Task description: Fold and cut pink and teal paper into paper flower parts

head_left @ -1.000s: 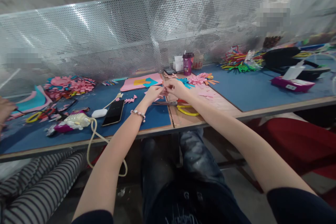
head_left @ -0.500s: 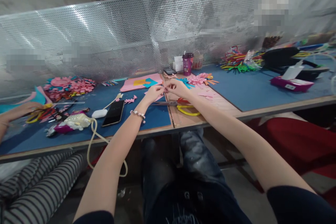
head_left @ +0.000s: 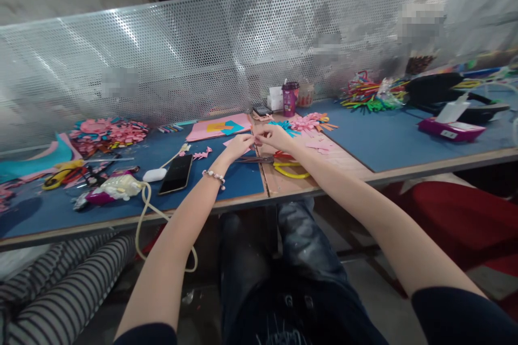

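My left hand and my right hand meet above the table, fingertips pinched together. Whatever small thing they hold between them is too tiny to make out. Just below the fingers lie scissors with yellow and red handles, blades pointing left. Behind the hands is a stack of pink paper bearing an orange and a blue piece. Fringed pink paper strips lie beyond my right hand, with blue strips beside them. A small cut pink piece rests left of my left hand.
To the left are a phone, a white earphone case, a shiny pouch and a heap of pink cuttings. A purple cup stands behind. Rightward are pipe cleaners and a tissue pack. A person's striped legs show at left.
The other person's hand at the far left has left the view, away from the yellow-handled tool there. My hands stay together in nearly the same place, with slight finger movement.
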Motion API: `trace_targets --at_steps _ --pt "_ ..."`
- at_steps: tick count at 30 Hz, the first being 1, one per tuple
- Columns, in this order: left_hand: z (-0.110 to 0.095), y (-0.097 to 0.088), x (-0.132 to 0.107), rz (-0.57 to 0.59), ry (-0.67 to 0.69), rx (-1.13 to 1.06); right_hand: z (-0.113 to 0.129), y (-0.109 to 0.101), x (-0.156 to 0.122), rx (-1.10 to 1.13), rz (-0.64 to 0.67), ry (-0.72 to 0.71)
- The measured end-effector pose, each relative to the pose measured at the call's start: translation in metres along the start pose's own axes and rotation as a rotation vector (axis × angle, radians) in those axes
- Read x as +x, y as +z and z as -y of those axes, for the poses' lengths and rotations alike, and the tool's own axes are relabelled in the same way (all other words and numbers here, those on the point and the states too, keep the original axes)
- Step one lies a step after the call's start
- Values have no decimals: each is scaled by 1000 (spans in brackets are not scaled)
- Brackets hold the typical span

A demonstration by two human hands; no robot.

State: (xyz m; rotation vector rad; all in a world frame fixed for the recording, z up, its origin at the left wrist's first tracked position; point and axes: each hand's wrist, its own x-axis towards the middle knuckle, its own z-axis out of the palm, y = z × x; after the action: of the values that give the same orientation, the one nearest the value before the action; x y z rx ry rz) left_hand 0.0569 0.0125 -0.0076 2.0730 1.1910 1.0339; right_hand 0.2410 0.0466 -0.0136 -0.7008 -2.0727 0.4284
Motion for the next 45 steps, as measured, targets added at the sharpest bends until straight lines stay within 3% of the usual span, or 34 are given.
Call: trace_targets --at_steps 11,17,21,26,31,39,45 --pt "-16 -3 -7 19 -85 19 6 -5 -3 23 70 15" --pt "-19 -2 -7 6 -95 -75 4 0 1 -14 -13 -33" --pt "-20 1 -7 -55 -134 -152 4 4 2 -162 -46 -117" --pt "-15 2 -5 -168 -155 -182 4 7 2 -268 -69 -166" --pt "-6 2 -2 -200 -155 -221 3 7 1 -333 -70 -219" --pt "8 -1 3 -159 -148 -390 5 4 -2 -509 6 -271" --pt "9 -3 3 -130 -139 -322 2 3 -1 -446 1 -290"
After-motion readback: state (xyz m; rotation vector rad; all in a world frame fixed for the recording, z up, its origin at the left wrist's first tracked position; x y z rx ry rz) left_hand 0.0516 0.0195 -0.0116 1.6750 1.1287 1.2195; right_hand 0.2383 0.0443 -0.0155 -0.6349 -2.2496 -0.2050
